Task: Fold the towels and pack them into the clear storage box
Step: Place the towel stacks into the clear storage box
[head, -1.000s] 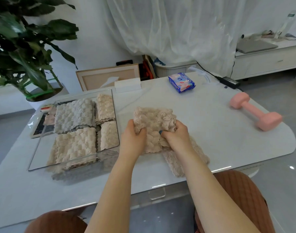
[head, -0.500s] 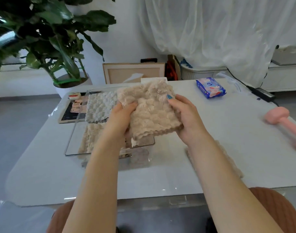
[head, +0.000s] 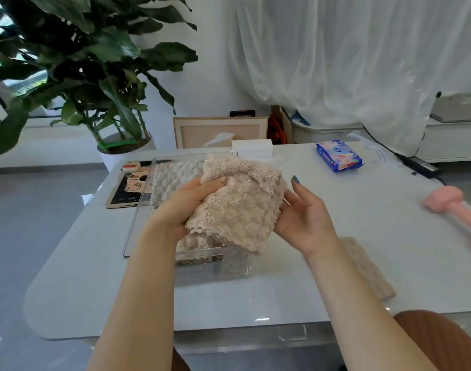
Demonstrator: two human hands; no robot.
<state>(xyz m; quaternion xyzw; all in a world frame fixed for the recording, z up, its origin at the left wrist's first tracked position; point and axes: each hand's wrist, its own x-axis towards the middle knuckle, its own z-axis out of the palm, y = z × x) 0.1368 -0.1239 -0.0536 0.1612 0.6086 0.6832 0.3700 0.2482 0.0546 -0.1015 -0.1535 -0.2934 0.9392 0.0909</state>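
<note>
The clear plastic storage box (head: 138, 210) holds a folded grey towel (head: 175, 178) at its far end and a beige folded towel (head: 194, 245) nearer (mostly hidden). Above the box, the left hand (head: 183, 207) grips a fluffy beige towel (head: 237, 210); the right hand (head: 304, 220), fingers relaxed, steadies its edge. The white tabletop (head: 336, 210) carries 1 loose beige towel (head: 368, 269), a pink dumbbell (head: 453, 210) and a blue tissue pack (head: 338, 156), with a leafy potted plant (head: 82, 76) behind.

bright diffuse daylight; tabletop glare; wide-angle edge warp; slight blur
</note>
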